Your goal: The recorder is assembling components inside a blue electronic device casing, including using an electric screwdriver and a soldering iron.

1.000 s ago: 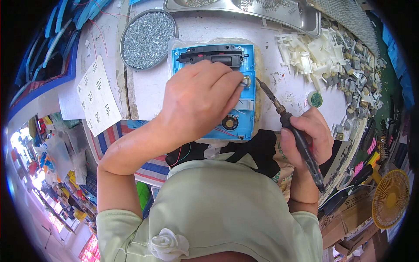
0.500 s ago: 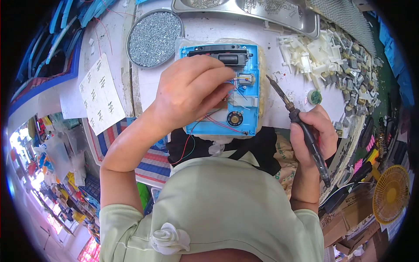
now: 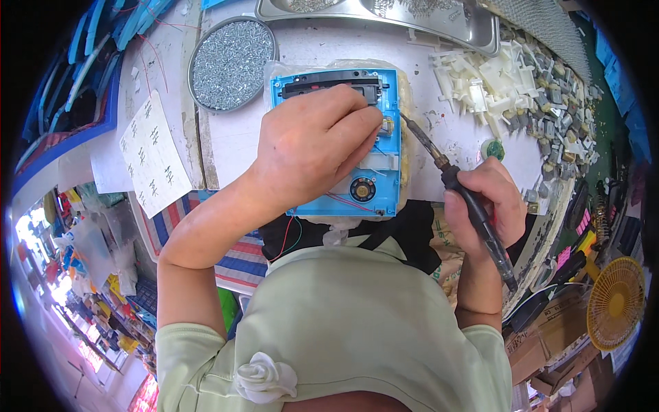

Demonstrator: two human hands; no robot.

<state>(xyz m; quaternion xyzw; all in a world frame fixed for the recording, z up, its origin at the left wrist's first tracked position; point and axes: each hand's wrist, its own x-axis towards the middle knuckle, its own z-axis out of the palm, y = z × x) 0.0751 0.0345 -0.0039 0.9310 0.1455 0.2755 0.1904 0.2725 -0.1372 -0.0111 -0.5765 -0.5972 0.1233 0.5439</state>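
Observation:
My right hand (image 3: 500, 204) grips a soldering iron (image 3: 469, 199) by its black handle. The iron's tip points up and left, close to the casing's right edge beside a small metal motor (image 3: 388, 126). My left hand (image 3: 309, 141) reaches over the open blue plastic casing (image 3: 386, 199), its fingers pinched together at the motor. Whatever lies between those fingertips is hidden. A round black speaker (image 3: 362, 189) sits in the casing's lower part, with red wires (image 3: 347, 201) beside it. A red and a green wire hang over the near edge. My left hand covers the casing's middle.
A round tray of small screws (image 3: 233, 65) stands at the far left, near a handwritten sheet (image 3: 156, 158). White plastic parts (image 3: 484, 82) and small grey motors (image 3: 559, 113) are heaped at right, with a small green-topped round container (image 3: 492, 149) nearby. A metal tray (image 3: 446, 31) lies behind.
My left hand has shifted slightly right over the motor, covering more of it. The soldering iron has moved left, bringing its tip nearer the casing. The whole view has shifted a little.

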